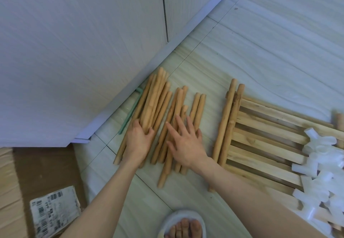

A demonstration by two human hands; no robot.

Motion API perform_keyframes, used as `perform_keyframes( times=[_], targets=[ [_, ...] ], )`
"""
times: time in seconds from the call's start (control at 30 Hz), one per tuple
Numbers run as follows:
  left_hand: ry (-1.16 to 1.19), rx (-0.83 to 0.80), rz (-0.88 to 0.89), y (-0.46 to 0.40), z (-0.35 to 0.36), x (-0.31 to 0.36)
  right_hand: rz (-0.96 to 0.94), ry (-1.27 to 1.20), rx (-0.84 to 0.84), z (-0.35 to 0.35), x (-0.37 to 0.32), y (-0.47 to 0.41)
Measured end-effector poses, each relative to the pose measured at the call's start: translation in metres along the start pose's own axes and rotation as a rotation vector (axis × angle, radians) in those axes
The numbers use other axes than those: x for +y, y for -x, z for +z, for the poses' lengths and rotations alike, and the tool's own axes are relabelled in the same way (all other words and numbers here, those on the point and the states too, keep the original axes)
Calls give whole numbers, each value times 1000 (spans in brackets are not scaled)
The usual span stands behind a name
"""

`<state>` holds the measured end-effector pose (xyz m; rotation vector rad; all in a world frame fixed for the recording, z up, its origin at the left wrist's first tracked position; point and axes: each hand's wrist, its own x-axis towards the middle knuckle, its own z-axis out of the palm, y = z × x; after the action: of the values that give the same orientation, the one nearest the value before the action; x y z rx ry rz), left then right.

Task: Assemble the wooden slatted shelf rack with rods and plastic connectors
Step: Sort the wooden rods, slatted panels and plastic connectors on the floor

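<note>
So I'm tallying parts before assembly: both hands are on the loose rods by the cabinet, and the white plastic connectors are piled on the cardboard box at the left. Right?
Not quite. The head view shows the white plastic connectors piled on the wooden slatted panel at the right, not on the cardboard box. The left hand and right hand are on the loose rods by the cabinet.

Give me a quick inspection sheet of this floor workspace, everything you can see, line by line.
Surface: pale tiled floor.
Job's things: loose wooden rods in groups; slatted panel flat at right, two rods along its left edge; white plastic connectors piled on its right part.
Clutter: green strip beside the cabinet; cardboard box with a label.
Grippers: left hand grips a rod bundle; right hand lies flat on rods.
Cables: nothing seen.
Surroundings: white cabinet; slippered foot.
</note>
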<state>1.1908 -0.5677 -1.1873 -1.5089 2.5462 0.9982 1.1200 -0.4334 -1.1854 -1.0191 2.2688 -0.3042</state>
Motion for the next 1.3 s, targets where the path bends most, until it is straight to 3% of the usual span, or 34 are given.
perform_keyframes(
  times=[0.7, 1.1, 1.3],
  targets=[
    [34, -133, 65, 4, 11, 8, 129, -67, 135, -4, 11, 14],
    [-577, -51, 379, 12, 13, 2, 205, -179, 222, -4, 13, 19],
    [-617, -306, 390, 5, 18, -12, 268, -250, 176, 3, 6, 21]
  ],
)
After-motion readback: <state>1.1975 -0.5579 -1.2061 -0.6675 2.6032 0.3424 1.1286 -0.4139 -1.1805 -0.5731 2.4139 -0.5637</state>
